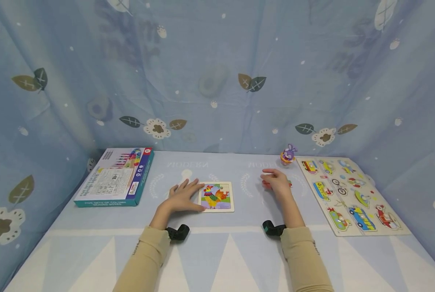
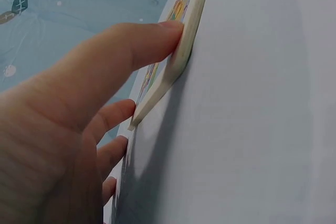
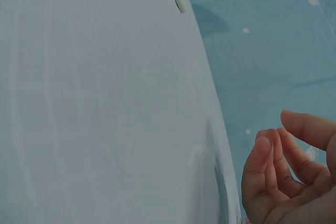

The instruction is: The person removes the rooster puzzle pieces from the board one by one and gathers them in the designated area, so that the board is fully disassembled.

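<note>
A small square wooden puzzle with a colourful rooster picture lies on the table. My left hand is spread at its left side, thumb on the near left corner and index fingertip at the far left corner. In the left wrist view, the left hand's thumb presses the puzzle's face by its pale edge. To the right, my right hand hovers over a red thing, which it partly hides; its kind cannot be told. The right wrist view shows the right hand with loosely bent fingers and nothing between them.
A boxed set with a teal side lies at the left. A large wooden vehicle puzzle board lies at the right, with a small purple rabbit figure by its far left corner. A blue patterned curtain hangs behind the table.
</note>
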`<control>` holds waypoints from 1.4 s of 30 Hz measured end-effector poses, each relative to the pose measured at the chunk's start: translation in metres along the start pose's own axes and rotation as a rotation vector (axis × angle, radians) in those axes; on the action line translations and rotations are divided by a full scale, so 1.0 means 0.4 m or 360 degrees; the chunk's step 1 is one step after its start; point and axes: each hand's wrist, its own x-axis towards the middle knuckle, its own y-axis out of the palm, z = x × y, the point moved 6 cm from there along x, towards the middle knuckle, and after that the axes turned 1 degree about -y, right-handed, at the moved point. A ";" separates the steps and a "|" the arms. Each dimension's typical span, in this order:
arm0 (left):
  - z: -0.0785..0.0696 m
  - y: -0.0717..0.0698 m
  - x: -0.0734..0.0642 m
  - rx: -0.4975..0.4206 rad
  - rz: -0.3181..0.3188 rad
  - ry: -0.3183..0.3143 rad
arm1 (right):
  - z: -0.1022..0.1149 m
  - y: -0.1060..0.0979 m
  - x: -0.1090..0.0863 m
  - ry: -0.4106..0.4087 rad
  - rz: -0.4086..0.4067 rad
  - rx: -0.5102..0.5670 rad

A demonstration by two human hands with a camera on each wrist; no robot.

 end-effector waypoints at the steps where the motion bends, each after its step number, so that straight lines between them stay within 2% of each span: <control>1: 0.000 0.001 0.001 0.0002 0.0004 -0.0002 | 0.000 0.006 -0.001 -0.0001 0.0011 0.0016; 4: 0.000 0.002 0.002 -0.0001 0.0007 -0.0003 | 0.002 0.024 -0.005 -0.0004 0.0031 0.0014; 13: 0.000 -0.002 -0.002 -0.0018 0.0012 0.0003 | 0.003 0.085 -0.008 0.0005 0.0073 -0.0164; 22: -0.002 -0.003 -0.004 -0.0028 0.0005 -0.0001 | 0.008 0.131 -0.014 -0.0050 0.0079 -0.0143; 35: -0.001 0.000 -0.002 -0.0012 0.0014 -0.0012 | 0.010 0.187 -0.026 -0.0105 0.0162 -0.0106; 42: -0.002 0.001 -0.004 -0.0005 0.0019 -0.0014 | 0.012 0.215 -0.033 -0.0124 0.0188 -0.0141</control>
